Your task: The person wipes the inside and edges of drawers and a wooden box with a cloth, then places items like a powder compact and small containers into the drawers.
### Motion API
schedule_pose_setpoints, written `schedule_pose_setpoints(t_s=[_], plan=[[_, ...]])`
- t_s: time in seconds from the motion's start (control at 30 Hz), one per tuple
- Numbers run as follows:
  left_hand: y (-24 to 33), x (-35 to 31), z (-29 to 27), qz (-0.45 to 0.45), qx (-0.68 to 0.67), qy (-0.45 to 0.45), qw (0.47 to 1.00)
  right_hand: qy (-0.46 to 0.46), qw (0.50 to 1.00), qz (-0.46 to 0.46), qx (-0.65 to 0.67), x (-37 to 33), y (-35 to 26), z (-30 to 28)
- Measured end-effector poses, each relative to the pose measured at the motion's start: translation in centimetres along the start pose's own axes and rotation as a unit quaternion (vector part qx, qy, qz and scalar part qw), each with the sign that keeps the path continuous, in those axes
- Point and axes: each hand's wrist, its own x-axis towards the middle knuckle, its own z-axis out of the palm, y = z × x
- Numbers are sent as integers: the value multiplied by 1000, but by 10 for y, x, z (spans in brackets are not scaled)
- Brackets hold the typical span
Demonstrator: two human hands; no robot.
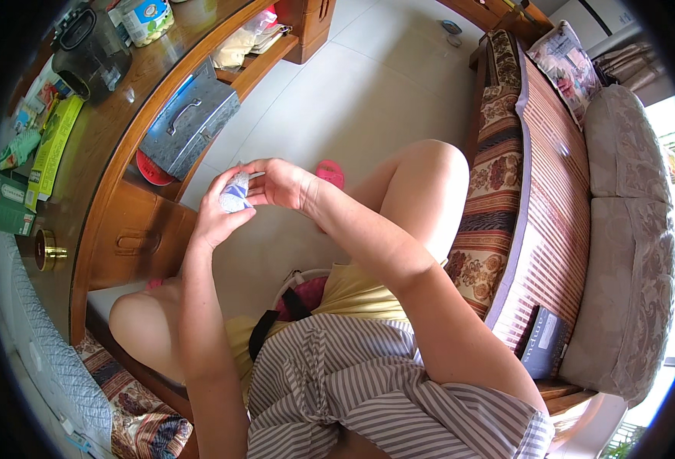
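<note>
Between my two hands is a small white piece with blue markings (235, 194), perhaps folded paper or a packet; its exact kind is not clear. My left hand (216, 212) grips it from the left, thumb on the near edge and fingers behind. My right hand (282, 183) reaches across from the right, its fingertips closed on the far and right edges, palm turned partly up. Both hands are raised above the tiled floor, close to the wooden table's side. The fingertips behind the piece are hidden.
On the wooden table (112, 115) at left stand a dark plastic pitcher (96, 50), a jar (146, 19), green boxes (53, 149) and a brass-coloured round container (49, 251). A grey metal toolbox (188, 126) sits on the shelf below. A sofa with a woven mat (555, 199) runs along the right.
</note>
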Motion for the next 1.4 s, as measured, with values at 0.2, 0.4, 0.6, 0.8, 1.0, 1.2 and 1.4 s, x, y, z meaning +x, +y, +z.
schedule_pose_setpoints(t_s=[0.2, 0.4, 0.6, 0.8, 1.0, 1.2, 1.4], plan=[[1, -5, -3, -90, -132, 81, 984, -9, 993, -29, -111, -3, -8, 5], [9, -10, -11, -143, -180, 171, 958, 117, 927, -142, -326, 6, -16, 11], [8, -15, -13, -61, -232, 235, 942, 63, 949, -191, -244, 20, -9, 33], [8, -16, -11, 23, -39, 349, 936, 6, 965, -192, -176, 31, 18, 55], [39, -31, -19, 76, 166, 449, 875, -114, 984, -129, -46, 20, 27, 84], [45, -44, -34, 166, 252, 475, 827, -165, 973, -147, -70, 9, 29, 123], [77, -59, -52, 292, 53, 490, 819, -188, 921, -313, -135, 31, -56, 181]])
